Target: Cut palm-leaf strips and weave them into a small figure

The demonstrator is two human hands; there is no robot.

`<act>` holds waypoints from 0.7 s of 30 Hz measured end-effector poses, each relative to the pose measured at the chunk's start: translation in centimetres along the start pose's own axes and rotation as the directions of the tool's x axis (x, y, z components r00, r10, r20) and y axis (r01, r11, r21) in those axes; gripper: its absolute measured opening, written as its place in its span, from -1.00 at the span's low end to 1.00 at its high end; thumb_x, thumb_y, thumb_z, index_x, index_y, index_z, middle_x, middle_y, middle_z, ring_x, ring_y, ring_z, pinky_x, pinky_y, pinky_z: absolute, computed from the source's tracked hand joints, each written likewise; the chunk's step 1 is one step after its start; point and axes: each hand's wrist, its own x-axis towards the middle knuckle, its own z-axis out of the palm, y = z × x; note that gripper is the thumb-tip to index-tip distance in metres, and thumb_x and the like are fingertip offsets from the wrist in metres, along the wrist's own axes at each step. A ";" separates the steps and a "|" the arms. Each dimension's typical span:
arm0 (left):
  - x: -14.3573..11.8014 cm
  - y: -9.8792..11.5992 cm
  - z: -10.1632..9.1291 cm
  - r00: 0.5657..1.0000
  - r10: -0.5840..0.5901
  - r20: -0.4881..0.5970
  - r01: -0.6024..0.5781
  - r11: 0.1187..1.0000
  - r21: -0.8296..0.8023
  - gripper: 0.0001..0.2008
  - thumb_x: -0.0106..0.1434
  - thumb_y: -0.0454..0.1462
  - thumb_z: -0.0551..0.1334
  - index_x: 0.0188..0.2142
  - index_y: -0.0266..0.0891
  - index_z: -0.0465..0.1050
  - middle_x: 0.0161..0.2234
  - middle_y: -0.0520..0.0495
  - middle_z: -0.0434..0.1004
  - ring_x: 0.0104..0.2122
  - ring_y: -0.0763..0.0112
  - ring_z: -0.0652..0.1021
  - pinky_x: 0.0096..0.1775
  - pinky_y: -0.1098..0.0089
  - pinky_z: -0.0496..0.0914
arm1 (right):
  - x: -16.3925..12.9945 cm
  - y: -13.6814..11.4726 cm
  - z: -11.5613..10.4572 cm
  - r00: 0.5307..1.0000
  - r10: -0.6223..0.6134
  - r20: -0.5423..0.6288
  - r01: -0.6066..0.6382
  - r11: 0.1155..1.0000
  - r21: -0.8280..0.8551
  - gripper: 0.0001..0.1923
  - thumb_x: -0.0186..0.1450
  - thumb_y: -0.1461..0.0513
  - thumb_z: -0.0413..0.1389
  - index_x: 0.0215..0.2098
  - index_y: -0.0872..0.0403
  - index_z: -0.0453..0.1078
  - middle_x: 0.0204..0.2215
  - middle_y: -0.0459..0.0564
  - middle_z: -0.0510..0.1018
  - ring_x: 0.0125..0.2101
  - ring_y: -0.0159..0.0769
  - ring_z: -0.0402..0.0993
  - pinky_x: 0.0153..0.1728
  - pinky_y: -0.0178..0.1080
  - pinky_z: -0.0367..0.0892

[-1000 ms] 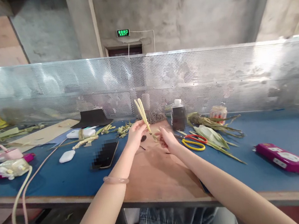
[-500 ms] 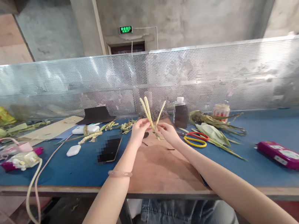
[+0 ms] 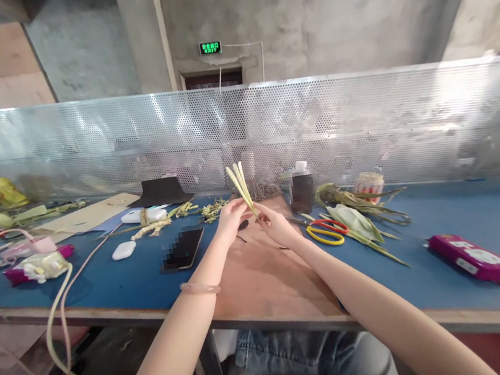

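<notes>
Splayed leaf strips (image 3: pixel 240 186) regathered between both hands.

A black phone (image 3: pixel 183 249) is lying left of the hands. Yellow and red scissors (image 3: pixel 326 230) are lying right of them, with a pink box (image 3: pixel 474 258) sitting far right.

pale yellow-green leaf strips (image 3: pixel 241 185) — blue table (image 3: pixel 105 284), red-and-yellow scissors (image 3: pixel 326 230).
</notes>
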 end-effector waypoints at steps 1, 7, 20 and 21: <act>0.0 -0.1 0.0 1.000 0.011 0.014 -0.011 0.999 0.037 -0.72 0.08 -0.17 0.28 -0.27 -0.32 0.48 -0.26 -0.16 0.54 -0.29 0.33 0.55 -0.32 0.39 0.44 | 0.0 0.0 0.1 1.000 0.005 0.003 -0.005 1.000 0.027 -0.42 0.19 0.35 -0.06 0.19 0.02 0.13 -0.39 -0.06 0.51 -0.45 -0.36 0.37 -0.30 -0.24 0.31; -0.2 -0.4 0.1 0.974 0.048 0.221 -0.116 0.944 0.309 -0.58 0.14 -0.01 0.18 -0.14 -0.25 0.47 -0.18 -0.18 0.55 -0.21 0.24 0.54 -0.31 0.37 0.44 | -0.1 -0.1 0.5 0.993 0.079 -0.090 -0.068 0.990 0.122 -0.52 0.19 0.31 -0.04 0.10 0.09 0.21 -0.46 -0.07 0.50 -0.45 -0.34 0.42 -0.32 -0.25 0.34; -0.2 -0.3 0.0 0.975 0.110 0.195 -0.173 0.923 0.343 -0.60 0.15 -0.06 0.19 -0.10 -0.25 0.47 -0.30 -0.10 0.58 -0.33 0.29 0.56 -0.34 0.35 0.46 | -0.3 -1.2 0.7 0.992 0.081 -0.098 -0.063 0.982 0.177 -0.50 0.18 0.31 -0.02 0.11 0.09 0.19 -0.45 -0.06 0.50 -0.42 -0.33 0.44 -0.30 -0.24 0.34; -0.1 -0.3 0.0 0.973 0.106 0.205 -0.172 0.925 0.340 -0.60 0.17 -0.06 0.17 -0.10 -0.24 0.47 -0.28 -0.11 0.58 -0.33 0.28 0.56 -0.34 0.35 0.47 | -0.3 -1.2 0.7 0.990 0.089 -0.109 -0.069 0.982 0.177 -0.50 0.18 0.30 -0.02 0.11 0.09 0.19 -0.46 -0.07 0.50 -0.43 -0.33 0.44 -0.29 -0.24 0.34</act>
